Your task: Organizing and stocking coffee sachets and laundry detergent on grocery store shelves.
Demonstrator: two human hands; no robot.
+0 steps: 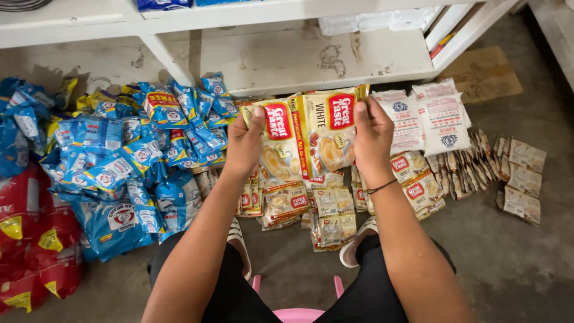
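Landmark: sachet strips (308, 134), held up between left hand (244, 146) and right hand (372, 140), above the floor (514, 263).
- Below the strips, on the floor: small sachet packs (311, 209), spread in a row.
- Left of the strips: heap of milk-powder pouches (137, 149) on the floor; further left, at the frame edge, large pouches (33, 239).
- Right of the strips: two flat bags (427, 119), overlapping; further right, loose sachets (520, 179).
- Behind the strips: shelf unit (299, 54).
- Nearer than the strips: stool (297, 314), between the person's legs.
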